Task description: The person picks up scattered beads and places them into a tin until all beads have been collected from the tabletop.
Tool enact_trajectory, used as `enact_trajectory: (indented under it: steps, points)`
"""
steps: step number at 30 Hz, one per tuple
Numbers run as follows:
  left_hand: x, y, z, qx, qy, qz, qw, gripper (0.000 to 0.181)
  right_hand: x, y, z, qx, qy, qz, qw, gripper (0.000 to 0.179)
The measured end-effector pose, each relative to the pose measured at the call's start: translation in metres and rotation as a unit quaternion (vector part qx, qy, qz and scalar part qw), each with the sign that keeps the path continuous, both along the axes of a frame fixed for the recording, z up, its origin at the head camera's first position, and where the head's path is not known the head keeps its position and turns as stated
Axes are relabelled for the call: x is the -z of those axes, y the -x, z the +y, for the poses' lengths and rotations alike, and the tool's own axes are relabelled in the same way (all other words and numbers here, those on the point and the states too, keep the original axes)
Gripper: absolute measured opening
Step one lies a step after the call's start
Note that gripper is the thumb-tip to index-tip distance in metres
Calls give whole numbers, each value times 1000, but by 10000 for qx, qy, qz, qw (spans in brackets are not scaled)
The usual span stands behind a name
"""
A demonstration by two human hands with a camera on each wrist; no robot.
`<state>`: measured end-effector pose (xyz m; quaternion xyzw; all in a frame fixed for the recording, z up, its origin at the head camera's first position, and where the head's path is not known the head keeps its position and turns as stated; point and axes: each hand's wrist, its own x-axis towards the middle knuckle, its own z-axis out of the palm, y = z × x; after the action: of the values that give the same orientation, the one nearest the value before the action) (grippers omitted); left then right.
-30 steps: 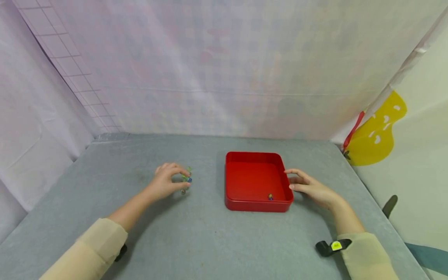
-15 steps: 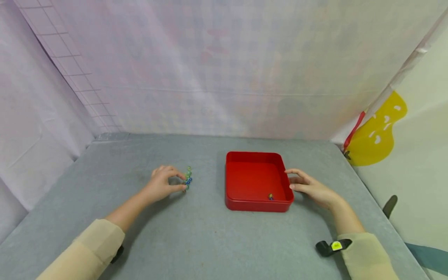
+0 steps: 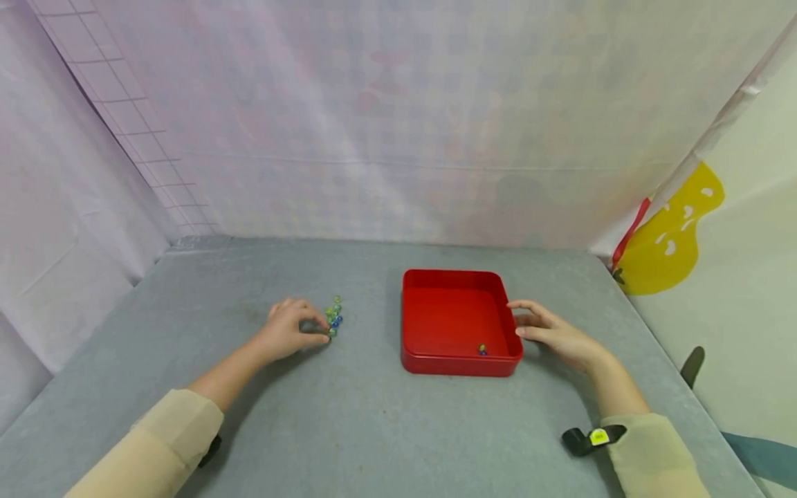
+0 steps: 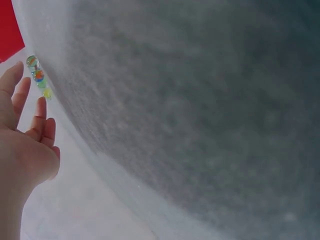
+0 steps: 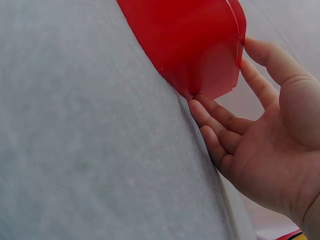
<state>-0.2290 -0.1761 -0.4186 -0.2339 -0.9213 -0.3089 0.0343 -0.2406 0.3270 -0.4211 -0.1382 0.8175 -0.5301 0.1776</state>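
A small cluster of glass marbles [image 3: 334,319], green, yellow and blue, lies on the grey tabletop left of the red box. Just left of them is my left hand [image 3: 290,332], its thumb and forefinger apart at the cluster's near side. In the left wrist view the marbles [image 4: 38,75] sit beyond the fingertips, and nothing is pinched. My right hand [image 3: 556,337] touches the right wall of the square red box [image 3: 457,366] with extended fingers. The right wrist view shows its fingertips against the outside of the box [image 5: 200,55]. Two marbles [image 3: 482,350] rest inside, near the box's front right corner.
The grey table [image 3: 386,443] meets a pale hanging cloth [image 3: 373,138] at the back. More cloth hangs at both sides, with a yellow printed shape [image 3: 669,242] on the right one. A black wrist camera [image 3: 582,441] sits by the right cuff.
My left hand has drawn back slightly to the left, uncovering more marbles. The nearest marble now sits closer to the group. My right hand and the box have stayed put.
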Motion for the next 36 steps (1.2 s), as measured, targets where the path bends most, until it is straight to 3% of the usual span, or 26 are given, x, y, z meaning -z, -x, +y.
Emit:
enact_trajectory:
  steps: [16, 36]
  points:
    - [5, 2, 4, 35, 454, -7, 9990, 13, -1, -1, 0, 29, -5, -44, 10000, 56]
    - [4, 1, 2, -45, 498, -13, 9987, 10, 0, 0, 0, -19, 15, 40, 10000, 55]
